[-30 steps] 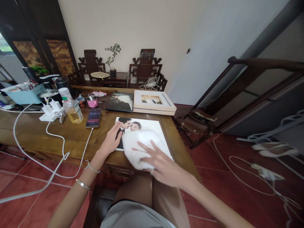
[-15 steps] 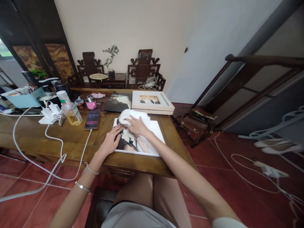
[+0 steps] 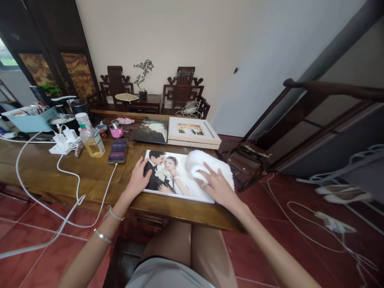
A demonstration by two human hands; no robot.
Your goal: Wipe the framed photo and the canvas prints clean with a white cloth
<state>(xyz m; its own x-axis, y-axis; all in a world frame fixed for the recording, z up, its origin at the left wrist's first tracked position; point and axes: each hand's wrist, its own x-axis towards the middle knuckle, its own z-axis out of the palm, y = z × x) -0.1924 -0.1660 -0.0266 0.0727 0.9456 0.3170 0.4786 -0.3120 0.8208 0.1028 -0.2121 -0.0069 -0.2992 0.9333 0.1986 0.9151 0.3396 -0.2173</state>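
A mounted wedding photo (image 3: pixel 165 170) with a white border lies flat on the wooden table in front of me. At its left edge rests my left hand (image 3: pixel 140 176), thumb apart from the fingers, touching the panel's side. My right hand (image 3: pixel 216 185) presses on a bunched white towel (image 3: pixel 199 161), with its fingertips sunk into the fluffy cloth. The towel covers the photo's right part and hangs past its right edge. Between the hands, the pictured couple is uncovered.
Behind the photo lie a dark picture panel (image 3: pixel 151 131) and a pale framed picture (image 3: pixel 194 130). Leftward are a phone (image 3: pixel 118 151) on a white cable, a bottle (image 3: pixel 91 136), a power strip (image 3: pixel 66 143) and a pink cup (image 3: pixel 116 130). A wooden chair (image 3: pixel 255 136) stands right.
My right hand has swept the towel from the photo's upper middle to its right edge, uncovering the couple. My left hand has stayed at the left edge, shifting slightly.
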